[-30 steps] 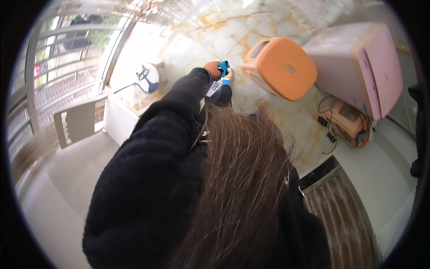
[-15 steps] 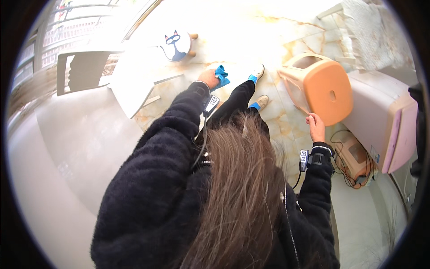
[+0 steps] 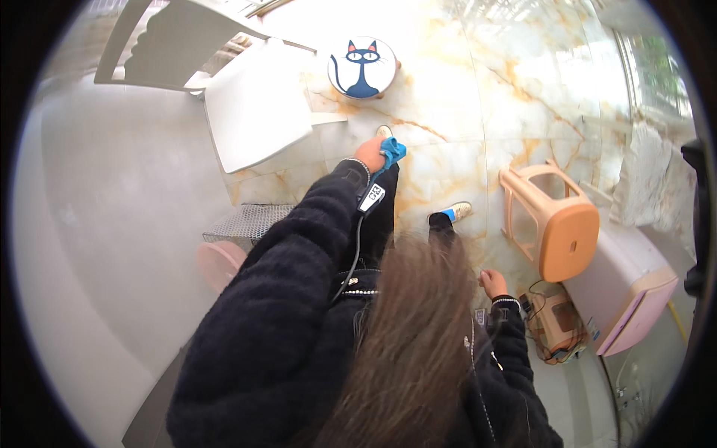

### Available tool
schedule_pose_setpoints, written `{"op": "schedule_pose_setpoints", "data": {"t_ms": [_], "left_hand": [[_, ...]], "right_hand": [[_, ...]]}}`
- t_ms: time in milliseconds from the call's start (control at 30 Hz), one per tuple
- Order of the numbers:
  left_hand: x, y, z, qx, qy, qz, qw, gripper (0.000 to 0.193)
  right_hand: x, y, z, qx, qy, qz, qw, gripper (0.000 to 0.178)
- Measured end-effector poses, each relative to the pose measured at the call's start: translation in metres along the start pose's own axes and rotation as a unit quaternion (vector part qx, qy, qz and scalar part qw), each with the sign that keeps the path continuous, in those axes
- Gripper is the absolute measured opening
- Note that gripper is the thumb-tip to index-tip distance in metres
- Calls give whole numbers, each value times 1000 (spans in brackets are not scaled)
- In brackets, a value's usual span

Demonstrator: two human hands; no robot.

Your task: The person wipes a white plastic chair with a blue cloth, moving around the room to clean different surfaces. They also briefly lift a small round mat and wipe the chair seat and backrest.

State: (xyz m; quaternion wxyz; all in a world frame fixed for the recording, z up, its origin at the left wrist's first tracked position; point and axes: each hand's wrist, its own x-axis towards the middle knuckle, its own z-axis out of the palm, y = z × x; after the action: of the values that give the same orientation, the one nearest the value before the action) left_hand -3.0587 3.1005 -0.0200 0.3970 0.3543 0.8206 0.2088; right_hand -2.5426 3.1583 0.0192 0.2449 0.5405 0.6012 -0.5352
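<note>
Partly hid: cloth (image 3: 393, 151) in L hand (image 3: 370, 154) | R hand (image 3: 493, 284) grip unclr

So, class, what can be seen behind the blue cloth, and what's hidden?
Beyond the blue cloth held in the left hand, the tip of a pale shoe shows against the marbled floor. The hand and cloth cover the rest of that shoe.

From the left hand (image 3: 370, 154), the tiled floor (image 3: 463, 97) lies open between 2 and 3 o'clock. One shoe (image 3: 384, 131) sits near at 1, the round cat stool (image 3: 364, 69) stands farther off at 12, and the white chair (image 3: 258, 112) blocks 10. From the right hand (image 3: 493, 284), a narrow lane runs at 12 between the other shoe (image 3: 461, 210) and the orange stool (image 3: 564, 231), which fills 2; the pink-fronted cabinet (image 3: 624, 287) closes 3, the low peach stool (image 3: 554, 328) 4.
</note>
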Motion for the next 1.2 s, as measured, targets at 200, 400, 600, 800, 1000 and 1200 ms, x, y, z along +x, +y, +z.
{"op": "schedule_pose_setpoints", "data": {"t_ms": [200, 400, 600, 800, 1000, 1200], "left_hand": [[-4, -135, -190, -55, 251, -94, 962, 34], [-10, -222, -283, -94, 375, -290, 875, 29], [62, -295, -284, -5, 374, -247, 894, 56], [158, -319, -233, 139, 319, -258, 901, 80], [180, -338, -225, 207, 357, -198, 889, 66], [223, -342, -212, 226, 376, -245, 865, 67]], "right_hand": [[92, -260, 23, -21, 24, -193, 981, 27], [177, -451, 20, -120, 2, -266, 956, 26], [295, -550, 53, -209, -34, -343, 915, 22], [477, -609, 64, -259, -29, -438, 860, 29], [613, -633, 83, -296, -6, -546, 784, 37], [755, -704, 119, -255, 64, -554, 790, 41]]}}
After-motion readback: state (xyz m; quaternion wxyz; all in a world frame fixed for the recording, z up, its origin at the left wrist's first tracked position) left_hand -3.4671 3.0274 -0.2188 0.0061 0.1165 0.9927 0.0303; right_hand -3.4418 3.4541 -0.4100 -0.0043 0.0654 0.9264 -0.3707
